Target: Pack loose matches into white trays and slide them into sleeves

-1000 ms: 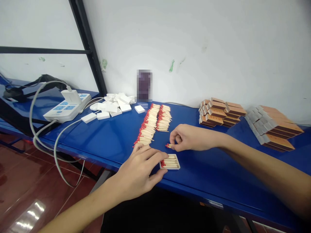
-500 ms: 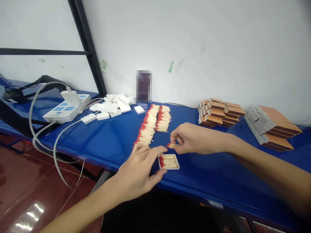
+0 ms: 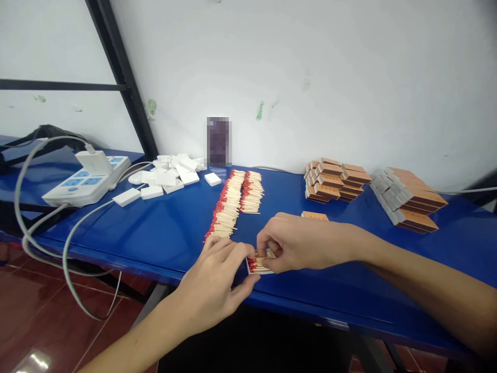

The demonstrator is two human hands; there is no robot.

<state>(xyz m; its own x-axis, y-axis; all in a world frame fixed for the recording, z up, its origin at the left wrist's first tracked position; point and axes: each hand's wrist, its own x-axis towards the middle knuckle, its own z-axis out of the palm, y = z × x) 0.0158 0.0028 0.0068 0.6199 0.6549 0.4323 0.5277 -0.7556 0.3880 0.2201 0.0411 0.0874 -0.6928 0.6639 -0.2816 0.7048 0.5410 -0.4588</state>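
My left hand [image 3: 215,285] grips a small white matchbox tray [image 3: 259,273] near the front edge of the blue table, thumb on the near side and fingers on the far side. Red-tipped matches [image 3: 255,264] lie side by side in it. Over the tray's right part my right hand [image 3: 297,242] is closed in a pinch on matches, its fingertips down at the tray and partly covering it. Behind the hands lie a long row of loose matches [image 3: 224,207] and a shorter row [image 3: 251,192]. A matchbox [image 3: 314,215] shows partly behind my right wrist.
White empty-looking trays [image 3: 166,173] are heaped at the back left, beside a power strip [image 3: 85,181] with looping white cables. Orange matchbox sleeves [image 3: 334,178] and a grey-ended stack [image 3: 411,199] stand at the right. A blurred dark rectangle [image 3: 218,141] leans against the wall.
My right hand has moved down and left, bringing the pinched matches from behind the tray into it. The view has shifted slightly, and a matchbox behind my right wrist has come into sight.
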